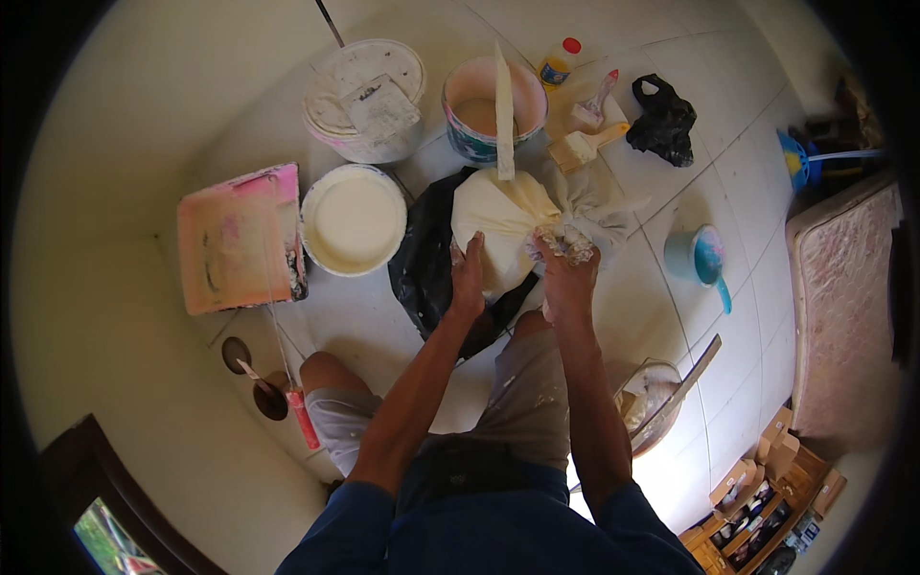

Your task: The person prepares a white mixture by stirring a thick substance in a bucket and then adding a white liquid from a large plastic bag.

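Note:
A bulging cream-coloured plastic bag [500, 230] rests on a black plastic bag [422, 264] spread on the floor in front of me. My left hand [468, 280] lies against the bag's near left side with its fingers stretched out. At the bag's right end, my right hand [572, 280] is closed round its gathered, crumpled neck, which is smeared with white. Clear plastic [589, 196] fans out beyond that neck. Just left of the black bag stands a white tub [355, 220] of creamy white paint or paste.
Beyond the bag stand a pink-stained bucket [465, 139] with a wooden stick [505, 115] across it and a lidded bucket [331, 101]. Brushes [580, 149], a bottle [558, 67] and a blue dipper [704, 257] sit rightward. A paint tray [235, 240] and roller [302, 419] lie left.

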`<state>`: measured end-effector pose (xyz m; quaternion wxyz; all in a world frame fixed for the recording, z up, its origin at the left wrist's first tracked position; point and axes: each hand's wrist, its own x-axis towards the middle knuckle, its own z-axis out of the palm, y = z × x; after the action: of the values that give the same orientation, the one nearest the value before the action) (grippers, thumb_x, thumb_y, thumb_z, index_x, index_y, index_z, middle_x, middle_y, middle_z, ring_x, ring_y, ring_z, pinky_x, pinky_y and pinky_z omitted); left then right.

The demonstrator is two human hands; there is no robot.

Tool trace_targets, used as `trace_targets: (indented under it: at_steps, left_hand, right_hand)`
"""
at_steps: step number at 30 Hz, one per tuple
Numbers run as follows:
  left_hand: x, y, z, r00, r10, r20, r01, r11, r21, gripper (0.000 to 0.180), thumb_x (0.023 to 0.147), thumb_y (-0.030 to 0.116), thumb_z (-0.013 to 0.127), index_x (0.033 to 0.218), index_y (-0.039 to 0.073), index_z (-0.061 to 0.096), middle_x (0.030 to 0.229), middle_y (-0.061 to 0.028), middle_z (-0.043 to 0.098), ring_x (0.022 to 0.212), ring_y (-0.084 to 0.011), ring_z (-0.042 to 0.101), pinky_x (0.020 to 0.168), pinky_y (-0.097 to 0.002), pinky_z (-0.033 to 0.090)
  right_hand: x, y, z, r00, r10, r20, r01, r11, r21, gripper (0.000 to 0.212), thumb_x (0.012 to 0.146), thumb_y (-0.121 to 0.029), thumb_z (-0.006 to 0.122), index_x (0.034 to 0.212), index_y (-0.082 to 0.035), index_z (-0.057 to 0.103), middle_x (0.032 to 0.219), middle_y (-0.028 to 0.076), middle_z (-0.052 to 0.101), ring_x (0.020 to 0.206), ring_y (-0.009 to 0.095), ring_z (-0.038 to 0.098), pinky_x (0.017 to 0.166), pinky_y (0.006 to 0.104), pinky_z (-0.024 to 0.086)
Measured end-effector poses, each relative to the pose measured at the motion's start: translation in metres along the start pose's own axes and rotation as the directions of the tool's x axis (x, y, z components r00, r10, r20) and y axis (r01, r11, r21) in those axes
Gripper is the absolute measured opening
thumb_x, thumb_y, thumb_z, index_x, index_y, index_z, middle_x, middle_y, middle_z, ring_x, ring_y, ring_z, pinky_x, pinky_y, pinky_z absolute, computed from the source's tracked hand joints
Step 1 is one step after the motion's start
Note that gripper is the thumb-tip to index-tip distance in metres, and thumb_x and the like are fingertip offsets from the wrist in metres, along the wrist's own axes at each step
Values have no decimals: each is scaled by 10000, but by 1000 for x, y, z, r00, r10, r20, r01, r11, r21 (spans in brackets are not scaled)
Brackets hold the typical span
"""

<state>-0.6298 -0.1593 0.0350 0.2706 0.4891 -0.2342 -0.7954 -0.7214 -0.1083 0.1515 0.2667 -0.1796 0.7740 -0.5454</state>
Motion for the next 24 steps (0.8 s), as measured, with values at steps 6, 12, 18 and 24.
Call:
trace_targets:
  at_steps: [6, 12, 18, 24]
  left_hand:
    - [5, -14, -7, 990, 3, -141, 30, 973, 228, 756, 834, 433, 523, 1347, -28, 212, 1242, -147, 404, 1094, -224, 419, 943, -316, 326]
    - [17, -40, -19, 977, 124, -175, -74, 960, 269, 804, 855, 417, 515, 1333, -107, 136, 1279, -176, 386, 1123, -215, 411, 946, -292, 322]
    - [4, -32, -11, 927, 365, -89, -248, 771, 586, 687, 819, 302, 574, 1274, -122, 281, 1227, -309, 401, 1166, -386, 373, 980, -368, 295]
    - [-5, -14, -8, 889, 457, 30, -356, 647, 674, 660, 772, 233, 620, 1265, -93, 326, 1180, -292, 436, 1101, -380, 416, 952, -389, 317]
  right_hand:
    - [20, 38, -2, 972, 211, -103, -181, 952, 247, 284, 733, -103, 707, 928, 20, 541, 919, 102, 578, 788, 170, 572, 665, 269, 459]
    - [31, 43, 3, 974, 227, -18, -215, 940, 264, 422, 719, -103, 718, 1007, 18, 435, 863, 90, 570, 720, 163, 567, 642, 285, 462]
    - [55, 45, 9, 967, 247, -54, -227, 942, 248, 370, 738, -127, 698, 984, 23, 466, 843, 93, 575, 730, 165, 564, 624, 280, 454]
    - [63, 38, 10, 935, -146, -322, 43, 951, -305, 263, 746, -205, 669, 809, 28, 564, 782, 173, 592, 693, 278, 582, 583, 353, 454]
